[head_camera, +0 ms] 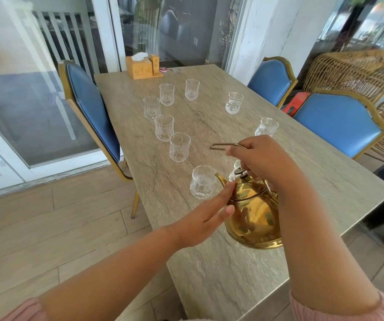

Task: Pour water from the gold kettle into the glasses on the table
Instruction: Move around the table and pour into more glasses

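The gold kettle (253,214) is held just above the near part of the table (209,262), tilted slightly with its spout toward the nearest glass (202,181). My right hand (262,161) grips its thin wire handle from above. My left hand (207,216) lies flat with fingers straight, its fingertips touching the kettle's shoulder by the lid. Several cut-glass tumblers stand further along the table, among them one (179,147) and another (164,127) on the left and one (266,127) on the right. A further glass behind the kettle's lid knob is mostly hidden.
A wooden tissue box (139,67) stands at the table's far end. One blue padded chair (89,110) is at the left side, two (272,81) (339,122) at the right. Wicker furniture (353,70) sits beyond them. Glass doors line the back.
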Tool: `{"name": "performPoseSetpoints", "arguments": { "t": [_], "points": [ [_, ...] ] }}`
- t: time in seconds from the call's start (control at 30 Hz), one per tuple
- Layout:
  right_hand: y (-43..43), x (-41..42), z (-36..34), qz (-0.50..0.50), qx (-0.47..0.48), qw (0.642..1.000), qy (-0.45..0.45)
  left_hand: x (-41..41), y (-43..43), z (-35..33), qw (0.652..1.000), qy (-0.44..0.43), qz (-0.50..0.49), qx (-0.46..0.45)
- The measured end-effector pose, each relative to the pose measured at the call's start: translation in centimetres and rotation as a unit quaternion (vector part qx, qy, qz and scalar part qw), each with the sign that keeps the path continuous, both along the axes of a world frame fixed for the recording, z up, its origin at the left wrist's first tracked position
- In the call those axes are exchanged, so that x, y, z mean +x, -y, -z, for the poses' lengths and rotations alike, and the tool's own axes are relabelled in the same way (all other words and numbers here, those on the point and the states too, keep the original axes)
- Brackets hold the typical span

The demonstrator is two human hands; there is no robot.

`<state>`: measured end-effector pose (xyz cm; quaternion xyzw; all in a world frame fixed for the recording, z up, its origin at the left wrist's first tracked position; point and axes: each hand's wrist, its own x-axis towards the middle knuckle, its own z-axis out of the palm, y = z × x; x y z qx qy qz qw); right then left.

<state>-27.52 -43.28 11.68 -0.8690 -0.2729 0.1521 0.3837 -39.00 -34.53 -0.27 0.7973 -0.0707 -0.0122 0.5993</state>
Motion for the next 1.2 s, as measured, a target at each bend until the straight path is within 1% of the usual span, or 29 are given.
{"name": "performPoseSetpoints", "arguments": {
  "t": [0.2, 0.3, 0.4, 0.57, 0.63, 0.77, 0.93, 1.1, 1.2],
  "points": [
    [1.2, -1.1, 1.1, 0.05, 0.067, 0.996, -0.019, -0.1, -0.5, 1.0, 0.999, 0.008, -0.002, 0.041],
    [2.0, -1.7, 1.9, 0.087, 0.113, 0.989, -0.043, 0.0, -0.8, 2.0, 0.997, 0.018, -0.01, 0.068],
    [3.3, -2.5, 2.6, 0.129, 0.176, 0.971, -0.096, -0.2, -0.5, 2.5, 0.995, 0.013, -0.027, 0.098],
    [5.1, -3.7, 3.0, 0.188, 0.263, 0.927, -0.192, -0.8, 1.2, 2.3, 0.986, 0.021, -0.092, 0.138],
    [5.7, -4.0, 3.1, 0.185, 0.28, 0.919, -0.205, -1.2, 2.0, 2.3, 0.983, 0.03, -0.121, 0.136],
    [7.0, -4.7, 3.1, 0.156, 0.299, 0.917, -0.215, -2.6, 3.8, 1.6, 0.975, 0.051, -0.162, 0.141],
    [7.8, -6.1, 3.2, 0.115, 0.298, 0.918, -0.236, -4.7, 5.4, 1.7, 0.965, 0.053, -0.208, 0.15],
    [7.8, -8.0, 3.2, 0.078, 0.278, 0.924, -0.249, -7.4, 5.9, 2.4, 0.952, 0.057, -0.245, 0.177],
    [7.2, -9.0, 3.2, 0.059, 0.27, 0.927, -0.255, -9.0, 5.7, 2.4, 0.947, 0.057, -0.264, 0.176]
  ]
}}
